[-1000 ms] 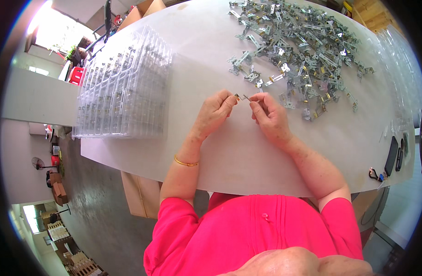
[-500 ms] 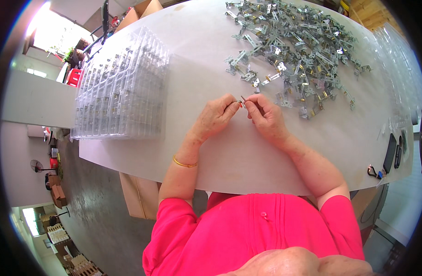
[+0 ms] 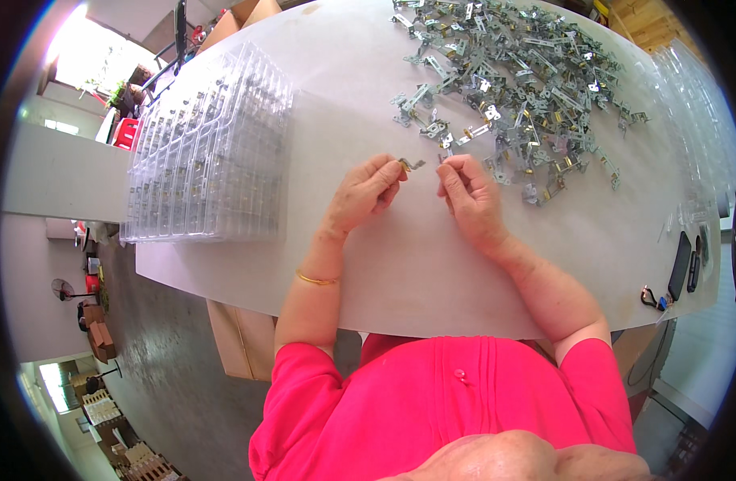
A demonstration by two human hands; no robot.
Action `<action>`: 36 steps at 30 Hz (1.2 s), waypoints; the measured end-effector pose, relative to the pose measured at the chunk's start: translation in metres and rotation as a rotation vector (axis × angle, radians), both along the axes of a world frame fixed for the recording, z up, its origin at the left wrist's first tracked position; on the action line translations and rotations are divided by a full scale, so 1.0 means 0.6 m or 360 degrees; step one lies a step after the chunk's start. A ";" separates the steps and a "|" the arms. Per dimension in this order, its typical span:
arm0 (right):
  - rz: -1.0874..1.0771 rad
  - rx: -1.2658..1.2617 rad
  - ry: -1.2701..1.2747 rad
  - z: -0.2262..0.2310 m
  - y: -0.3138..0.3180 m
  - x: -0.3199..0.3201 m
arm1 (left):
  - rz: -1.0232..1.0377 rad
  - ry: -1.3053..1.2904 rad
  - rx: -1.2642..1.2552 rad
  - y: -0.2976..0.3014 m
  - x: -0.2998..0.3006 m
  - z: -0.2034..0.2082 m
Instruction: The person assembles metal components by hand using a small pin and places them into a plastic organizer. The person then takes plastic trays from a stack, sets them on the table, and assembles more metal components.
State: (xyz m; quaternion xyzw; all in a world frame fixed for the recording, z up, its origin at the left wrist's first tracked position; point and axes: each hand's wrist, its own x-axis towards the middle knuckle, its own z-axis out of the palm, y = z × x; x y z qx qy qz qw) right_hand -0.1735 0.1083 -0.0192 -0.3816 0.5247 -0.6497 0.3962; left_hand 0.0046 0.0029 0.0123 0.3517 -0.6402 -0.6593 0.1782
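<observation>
Between the thumb and forefinger of my left hand (image 3: 366,192) is a small metal bracket (image 3: 413,164), its grey end sticking out to the right with a brassy bit near the fingertips. My right hand (image 3: 470,195) is a short way to the right, thumb and fingers pinched together. A thin dark tip shows at its fingertips, too small to name. Just beyond both hands spreads a large heap of metal brackets (image 3: 536,88), silvery with brass-coloured pieces among them.
On the left of the white table (image 3: 344,104) stands a stack of clear plastic compartment boxes (image 3: 207,160) with metal parts inside. Clear plastic sheets (image 3: 693,120) lie along the right edge. A dark phone-like slab (image 3: 681,266) and a small blue-and-black tool (image 3: 655,300) are near the right front.
My hands have drawn apart from their meeting point. The bracket stays in my left hand and now shows more fully; my right hand has shifted slightly right.
</observation>
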 end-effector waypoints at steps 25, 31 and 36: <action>0.0358 0.0311 0.0043 0.014 0.004 0.003 | -0.0116 0.0004 -0.0283 0.000 0.004 -0.001; 0.0565 0.0266 -0.0076 -0.004 -0.001 -0.011 | -0.0184 -0.0078 -0.0286 -0.002 0.006 0.008; 0.0685 0.0307 -0.0177 0.021 0.000 -0.012 | -0.0201 -0.0093 -0.0133 -0.005 0.020 0.008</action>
